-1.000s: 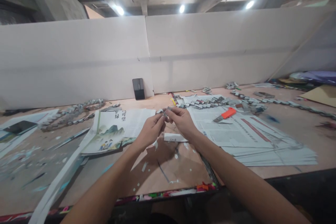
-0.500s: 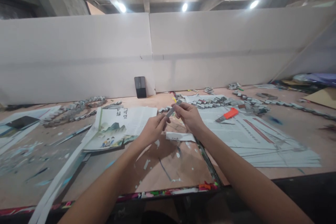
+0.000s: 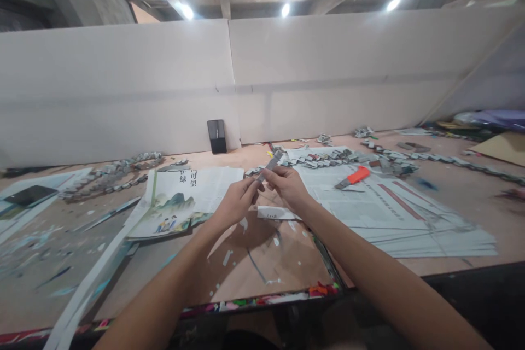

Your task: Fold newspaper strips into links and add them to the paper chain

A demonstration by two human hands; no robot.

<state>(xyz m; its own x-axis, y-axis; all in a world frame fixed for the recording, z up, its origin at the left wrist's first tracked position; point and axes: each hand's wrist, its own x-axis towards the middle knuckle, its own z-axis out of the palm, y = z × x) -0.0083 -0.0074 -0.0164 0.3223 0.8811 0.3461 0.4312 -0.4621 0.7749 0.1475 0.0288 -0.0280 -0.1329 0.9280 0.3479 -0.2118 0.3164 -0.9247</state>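
Observation:
Between both hands is a narrow folded strip of grey printed paper (image 3: 273,161), tilted up to the right. My left hand (image 3: 240,198) pinches its lower end. The fingers of my right hand (image 3: 285,185) are closed on it a little above, so the strip's upper end sticks out past them. A small white paper slip (image 3: 279,213) lies on the table just below the hands. Behind them, a chain of folded paper links (image 3: 315,159) runs to the right. An orange cutter knife (image 3: 357,175) rests on newspaper sheets (image 3: 394,229) right of my right hand.
A phone (image 3: 217,136) leans upright against the white partition (image 3: 348,76). An illustrated printed sheet (image 3: 209,191) lies left of the hands, with long white strips beside it. Farther left are another paper chain (image 3: 110,170) and a dark phone (image 3: 31,195).
My right hand has slid down the strip toward my left hand, leaving more of the upper end exposed. The whole view has shifted slightly.

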